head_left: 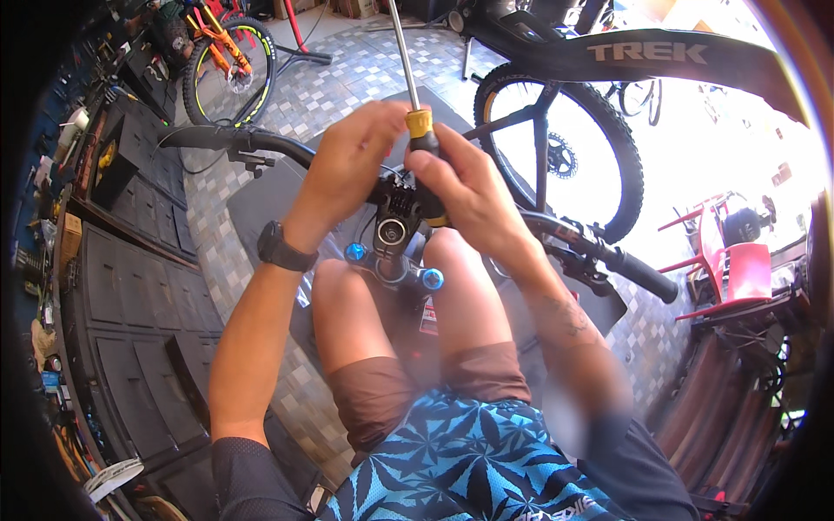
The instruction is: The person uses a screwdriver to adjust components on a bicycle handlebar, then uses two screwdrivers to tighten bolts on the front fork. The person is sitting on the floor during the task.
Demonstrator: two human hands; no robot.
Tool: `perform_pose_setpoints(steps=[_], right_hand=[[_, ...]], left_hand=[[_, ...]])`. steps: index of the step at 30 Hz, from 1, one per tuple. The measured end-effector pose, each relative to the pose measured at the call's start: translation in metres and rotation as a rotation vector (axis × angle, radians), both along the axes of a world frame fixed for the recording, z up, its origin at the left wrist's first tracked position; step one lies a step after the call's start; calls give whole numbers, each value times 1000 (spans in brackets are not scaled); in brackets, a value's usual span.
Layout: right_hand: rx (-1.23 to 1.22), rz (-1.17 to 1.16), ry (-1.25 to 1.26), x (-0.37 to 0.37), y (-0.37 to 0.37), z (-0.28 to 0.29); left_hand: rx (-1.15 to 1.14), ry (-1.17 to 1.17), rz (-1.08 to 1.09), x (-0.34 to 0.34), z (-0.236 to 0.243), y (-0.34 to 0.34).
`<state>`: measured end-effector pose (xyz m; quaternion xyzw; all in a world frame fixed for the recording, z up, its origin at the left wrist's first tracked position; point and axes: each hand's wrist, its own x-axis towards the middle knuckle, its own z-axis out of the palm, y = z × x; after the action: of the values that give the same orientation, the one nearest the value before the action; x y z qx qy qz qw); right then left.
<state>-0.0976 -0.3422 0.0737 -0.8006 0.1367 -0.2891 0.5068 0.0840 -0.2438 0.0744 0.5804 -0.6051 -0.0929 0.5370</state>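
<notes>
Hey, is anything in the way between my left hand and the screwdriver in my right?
Nothing visible. Your left hand is right beside the yellow-and-black screwdriver, though contact is too blurred to confirm; your right hand holds it.

- Place: a bicycle workshop.
- Black bicycle (pixel 556 56) with thick frame tube and knobbly-tyred wheel (pixel 629 178); stands upper right.
- Bicycle with orange fork (pixel 226 50); stands farther back, near a red metal stand (pixel 292 24).
- Dark, flat-fronted drawer cabinets (pixel 130 282); line the left side.
- Assorted small tools and parts (pixel 52 379); crowd the far left.
- Long-shafted screwdriver with yellow-and-black handle (pixel 420 124).
</notes>
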Motion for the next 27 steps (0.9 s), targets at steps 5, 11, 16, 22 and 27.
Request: perform_pose_setpoints(steps=[5, 11, 16, 22, 27], right_hand=[[-186, 55, -68, 16, 2, 18], [-66, 135, -119, -52, 16, -12], [42, -47, 213, -169, 83, -77], [410, -214, 449, -202, 151, -137], [381, -292, 386, -189, 152, -154]], left_hand=[[261, -853, 377, 25, -13, 27], [294, -914, 728, 34, -31, 25], [356, -906, 782, 30, -30, 24], [465, -905, 819, 34, -29, 20], [566, -1019, 875, 26, -27, 17]])
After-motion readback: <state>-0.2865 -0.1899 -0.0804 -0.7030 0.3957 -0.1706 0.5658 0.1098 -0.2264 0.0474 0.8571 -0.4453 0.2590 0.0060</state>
